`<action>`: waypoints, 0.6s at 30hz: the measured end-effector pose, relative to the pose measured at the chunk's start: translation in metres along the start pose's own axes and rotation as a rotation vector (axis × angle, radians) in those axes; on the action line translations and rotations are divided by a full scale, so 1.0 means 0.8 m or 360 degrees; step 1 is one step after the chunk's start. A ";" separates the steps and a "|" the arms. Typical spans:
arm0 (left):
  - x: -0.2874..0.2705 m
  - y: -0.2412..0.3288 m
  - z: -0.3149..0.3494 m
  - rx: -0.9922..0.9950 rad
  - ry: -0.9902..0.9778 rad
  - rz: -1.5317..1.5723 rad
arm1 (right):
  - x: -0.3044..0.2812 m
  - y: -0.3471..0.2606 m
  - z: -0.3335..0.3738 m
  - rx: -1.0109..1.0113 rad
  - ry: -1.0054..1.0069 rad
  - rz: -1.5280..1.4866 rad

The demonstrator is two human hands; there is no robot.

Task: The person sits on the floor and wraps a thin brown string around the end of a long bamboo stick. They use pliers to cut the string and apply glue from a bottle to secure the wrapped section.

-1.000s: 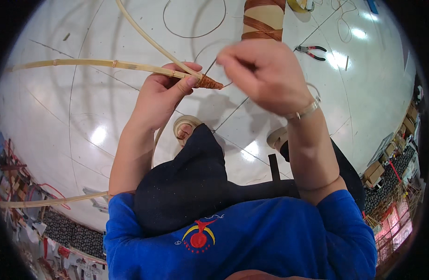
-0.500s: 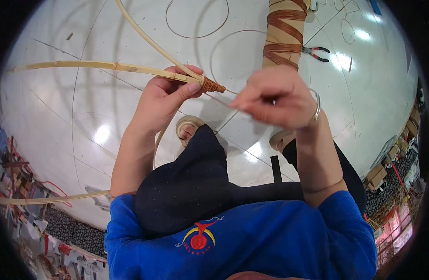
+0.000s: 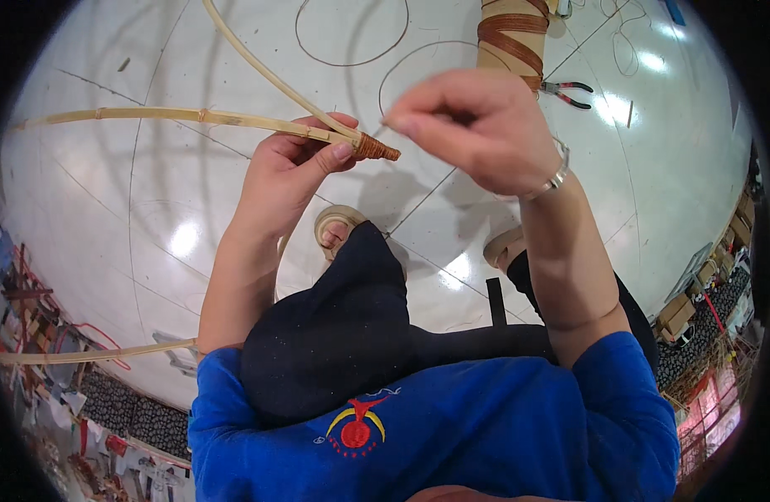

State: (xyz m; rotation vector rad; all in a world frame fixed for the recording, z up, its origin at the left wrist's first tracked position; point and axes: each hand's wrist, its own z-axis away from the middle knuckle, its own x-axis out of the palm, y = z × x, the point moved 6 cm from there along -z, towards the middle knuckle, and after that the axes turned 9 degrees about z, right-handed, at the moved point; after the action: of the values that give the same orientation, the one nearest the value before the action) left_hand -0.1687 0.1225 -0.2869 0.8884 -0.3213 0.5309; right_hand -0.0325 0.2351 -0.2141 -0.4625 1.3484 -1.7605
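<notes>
Floor of pale, glossy tiles spreads across the view, bending away toward the dark rim. A blue shirt and dark trousers fill the lower part and cover much of the tiles there. Mixed clutter lines both sides, too small and warped to sort out, though a brown box shows on the right. Two bamboo strips, one cut off at the upper edge and one fading at the left rim, meet in the left hand, which grasps them just behind their joined end; its fingers are partly hidden beneath. Another strip passes out of sight behind the left arm. A cream cylinder wound with brown bands is cut off above, and the right hand blocks its near end. That hand has thumb and forefinger pinched on a thin strand, the exact hold blurred. Pliers with dark and red handles lie beside the cylinder; whether they touch it is unclear. Smallest is the brown binding, tapering rightward past the left thumb.
</notes>
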 end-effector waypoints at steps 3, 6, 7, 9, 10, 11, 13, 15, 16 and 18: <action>0.002 0.001 -0.002 -0.0002 0.0009 0.0017 | -0.003 0.012 -0.024 -0.0129 0.0172 0.0141; 0.006 0.002 -0.002 0.0004 -0.0025 -0.0053 | -0.002 0.052 -0.047 0.0015 0.0249 0.0296; 0.005 0.003 -0.002 0.0005 -0.0013 -0.0051 | -0.001 0.065 -0.052 0.0090 0.0238 0.0316; 0.002 0.004 -0.003 0.0007 0.0011 -0.0051 | 0.007 0.098 -0.058 0.0228 0.0194 0.0178; 0.001 0.003 -0.004 -0.0021 0.0026 -0.0065 | 0.013 0.113 -0.057 0.0300 0.0176 0.0112; 0.000 0.002 -0.005 -0.0048 0.0039 -0.0078 | 0.018 0.122 -0.054 0.0325 0.0179 0.0039; -0.001 0.001 -0.003 -0.0092 0.0074 -0.0092 | 0.031 0.137 -0.049 0.0376 0.0167 -0.0116; 0.001 0.002 -0.002 -0.0117 0.0096 -0.0096 | 0.050 0.146 -0.042 0.0485 0.0115 -0.0296; 0.002 0.002 -0.001 -0.0106 0.0088 -0.0084 | 0.061 0.148 -0.037 0.0537 0.0091 -0.0384; 0.003 0.002 -0.001 -0.0083 0.0071 -0.0058 | 0.104 0.166 -0.025 0.0606 0.0078 -0.0769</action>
State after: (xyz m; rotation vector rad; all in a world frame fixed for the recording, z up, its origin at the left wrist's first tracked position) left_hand -0.1678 0.1250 -0.2852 0.8295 -0.2767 0.5060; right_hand -0.0416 0.1732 -0.3590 -0.5634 0.9433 -2.3767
